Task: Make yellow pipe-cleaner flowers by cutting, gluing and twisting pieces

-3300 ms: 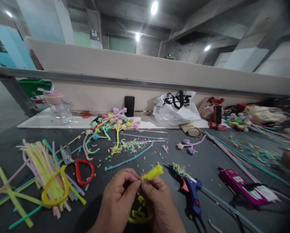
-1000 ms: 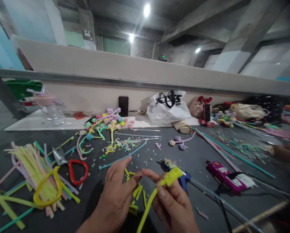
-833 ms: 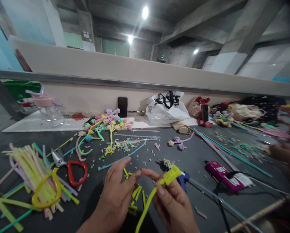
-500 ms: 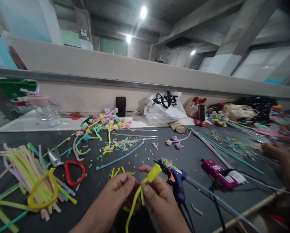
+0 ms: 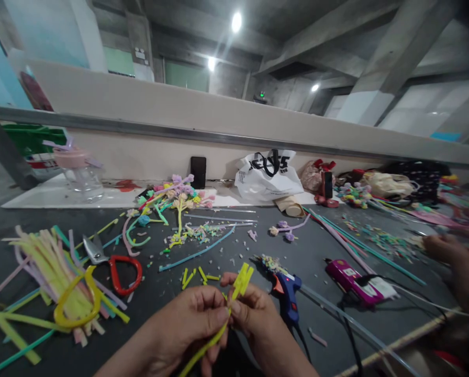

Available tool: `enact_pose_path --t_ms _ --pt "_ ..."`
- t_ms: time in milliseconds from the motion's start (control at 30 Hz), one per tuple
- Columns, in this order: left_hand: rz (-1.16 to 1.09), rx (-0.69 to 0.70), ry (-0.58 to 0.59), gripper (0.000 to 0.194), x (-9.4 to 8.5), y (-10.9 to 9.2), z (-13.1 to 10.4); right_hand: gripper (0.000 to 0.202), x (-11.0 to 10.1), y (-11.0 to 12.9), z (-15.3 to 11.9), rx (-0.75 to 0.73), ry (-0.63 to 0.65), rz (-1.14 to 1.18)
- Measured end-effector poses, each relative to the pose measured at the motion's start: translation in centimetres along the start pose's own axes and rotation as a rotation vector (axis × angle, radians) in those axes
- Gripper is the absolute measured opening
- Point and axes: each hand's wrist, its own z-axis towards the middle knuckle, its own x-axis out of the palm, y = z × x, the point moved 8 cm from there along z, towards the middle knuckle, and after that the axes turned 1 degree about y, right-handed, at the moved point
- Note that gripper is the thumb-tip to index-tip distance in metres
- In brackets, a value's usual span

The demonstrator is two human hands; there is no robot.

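Observation:
Between both hands, low in the middle of the head view, is a yellow pipe cleaner (image 5: 205, 350) with a bundle of short yellow pieces (image 5: 243, 280) at its upper end. My left hand (image 5: 193, 319) pinches the stem just below the bundle. My right hand (image 5: 254, 314) is closed around the base of the bundle, thumb against it. The exact contact between the fingertips is partly hidden. Just beyond my hands lie several short cut yellow pieces (image 5: 203, 276). A blue glue gun (image 5: 287, 296) rests to the right of my right hand.
Scissors with red and yellow handles (image 5: 126, 275) lie left on a pipe cleaner bundle (image 5: 48, 262). A purple power strip (image 5: 352, 280) and cables are at right, near another person's hand (image 5: 446, 251). Finished fuzzy flowers (image 5: 179, 196), a bottle (image 5: 77, 178) and a white bag (image 5: 268, 175) stand behind.
The stem's lower end has swung to the left, and my left hand now grips it. The bundle's tip has tilted more upright and its pieces have spread apart.

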Motion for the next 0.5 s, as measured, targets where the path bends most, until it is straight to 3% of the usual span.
enact_pose_path --t_ms 167,333,500 --pt "-0.07 0.001 -0.063 0.028 0.0 0.0 -0.4 0.03 0.7 1.0 0.1 0.0 0.025 -0.063" --pt "-0.072 0.029 -0.177 0.021 -1.9 -1.0 -1.4 0.029 0.6 1.6 0.7 0.087 0.064 -0.272" --pt "-0.102 0.148 -0.255 0.018 -3.8 -4.0 -2.7 0.012 -4.2 2.9 1.3 0.011 -0.249 -0.964"
